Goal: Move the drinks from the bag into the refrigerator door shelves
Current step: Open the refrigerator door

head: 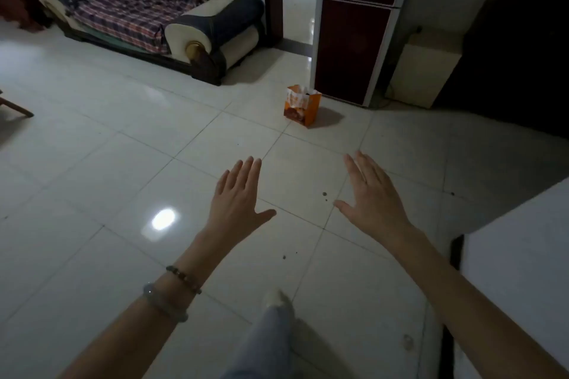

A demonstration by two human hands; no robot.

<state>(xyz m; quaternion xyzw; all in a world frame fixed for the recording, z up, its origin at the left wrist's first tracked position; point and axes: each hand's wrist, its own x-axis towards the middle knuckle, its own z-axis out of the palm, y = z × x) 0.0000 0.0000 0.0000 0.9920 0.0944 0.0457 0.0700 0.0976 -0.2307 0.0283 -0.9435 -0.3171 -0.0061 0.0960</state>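
1. Pale glossy tile floor (pixel 129 163) fills most of the view, with a bright spot of reflected light on the near left and a few dark specks between my hands.
2. My left hand (pixel 238 197) is held out flat over the floor, palm down, fingers straight and close together, thumb spread to the right — it holds nothing.
3. My right hand (pixel 374 197) is held out the same way, fingers straight, thumb spread to the left — empty as well. The two hands are apart, touching neither each other nor anything else.
4. Two bracelets (pixel 172 292) sit on my left wrist: a pale bangle nearer me, a string of darker beads just beyond it.
5. Orange paper bag (pixel 301 105) stands upright on the floor at the far middle, top open, well beyond both hands. What is inside I cannot tell from here.
6. Refrigerator (pixel 354 31) stands just to the right of and beyond the bag — dark red fronts with pale edging, upper and lower doors both closed.
7. A cream box-shaped unit (pixel 426 68) sits on the floor right of the refrigerator, against dark furniture.
8. Far left: a sofa (pixel 147 9) draped in a plaid cover, with a rolled arm facing me.
9. My trouser leg and shoe (pixel 271 326) show at the near edge, between my forearms.
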